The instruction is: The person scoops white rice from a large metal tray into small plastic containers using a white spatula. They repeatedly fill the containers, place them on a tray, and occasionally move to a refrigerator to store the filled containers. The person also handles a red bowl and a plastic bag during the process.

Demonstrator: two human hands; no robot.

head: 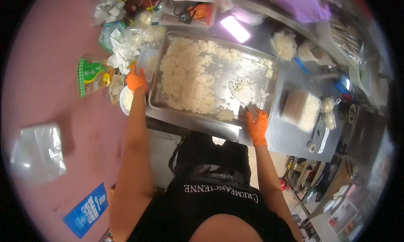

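A wide metal tray [272, 84] lies before me, with white cooked rice [189, 77] spread thickly over its left part and thinner bits at the right. My right hand [258, 126], in an orange glove, grips the handle of a pale rice paddle [243, 95] at the tray's near right edge; the paddle's head has rice on it. Left of the tray, my left hand [136, 79], gloved in orange, is beside a translucent plastic container [147, 63] and above a white bowl [127, 100] with pale food in it. Whether its fingers touch the container, I cannot tell.
Crumpled white paper [120, 52] and a green-and-clear food packet [91, 76] lie at left. A lit phone [235, 29] is behind the tray. To the right stands a plastic box of white food [301, 111], near a tape roll [311, 146]. A clear plastic bag [39, 152] lies far left.
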